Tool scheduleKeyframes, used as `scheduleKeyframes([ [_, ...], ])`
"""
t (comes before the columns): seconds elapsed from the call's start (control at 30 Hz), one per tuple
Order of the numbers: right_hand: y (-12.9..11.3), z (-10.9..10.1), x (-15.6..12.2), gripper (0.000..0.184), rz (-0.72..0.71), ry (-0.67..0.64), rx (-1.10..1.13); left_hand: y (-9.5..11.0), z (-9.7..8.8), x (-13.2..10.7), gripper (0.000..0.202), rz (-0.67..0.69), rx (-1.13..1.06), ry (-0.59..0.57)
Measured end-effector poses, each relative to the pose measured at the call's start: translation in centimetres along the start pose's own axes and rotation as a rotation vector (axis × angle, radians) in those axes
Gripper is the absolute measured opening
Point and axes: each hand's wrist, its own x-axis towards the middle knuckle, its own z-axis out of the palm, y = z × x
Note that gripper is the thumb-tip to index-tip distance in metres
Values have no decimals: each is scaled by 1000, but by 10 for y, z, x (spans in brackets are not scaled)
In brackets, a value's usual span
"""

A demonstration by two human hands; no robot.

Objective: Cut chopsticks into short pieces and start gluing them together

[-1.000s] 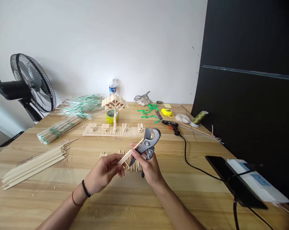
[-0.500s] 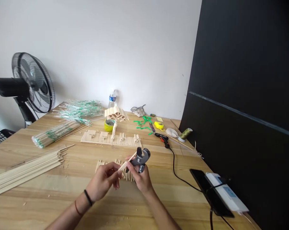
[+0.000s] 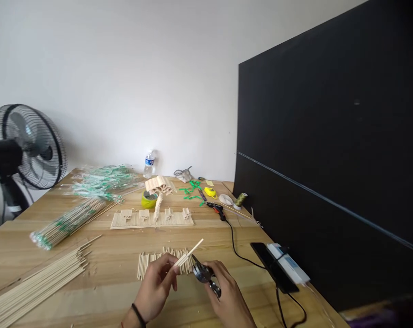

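Note:
My left hand [image 3: 158, 287] pinches a short pale wooden stick [image 3: 189, 253] that points up and to the right. My right hand [image 3: 229, 298] is closed around a grey metal cutter [image 3: 202, 274], whose head sits just under the stick. Both hands hover low over a row of cut stick pieces [image 3: 163, 263] lying on the wooden table [image 3: 117, 291]. Beyond them stands a flat model made of sticks [image 3: 152, 218] with a small stick tree [image 3: 158, 187] on it.
Loose long sticks [image 3: 35, 284] and wrapped stick bundles [image 3: 69, 221] lie at the left. A glue gun [image 3: 216, 209] with a black cord, yellow tape roll [image 3: 148, 199], thread spool [image 3: 241, 199], water bottle [image 3: 148, 163] and phone [image 3: 273, 269] sit around. A fan [image 3: 25, 148] stands left; a black panel [image 3: 329, 159] at right.
The view has tilted upward and to the right, so my hands now sit lower in frame. The cutter has come down off the stick, whose free end now sticks out above it.

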Motion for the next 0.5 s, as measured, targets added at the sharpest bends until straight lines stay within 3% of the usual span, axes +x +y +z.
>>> scheduleKeyframes([
  [0.13,-4,-5,-29,42,79,106,-93,6,8,-8,40,28,79,-104],
  [0.3,-20,-15,-44,47,82,114,-74,20,25,-23,37,74,191,-253],
  [0.4,-18,-17,-49,52,35,99,-46,30,35,-36,33,99,286,-217],
  [0.5,-9,-15,-48,52,-29,53,-15,35,42,-53,29,115,398,-94],
])
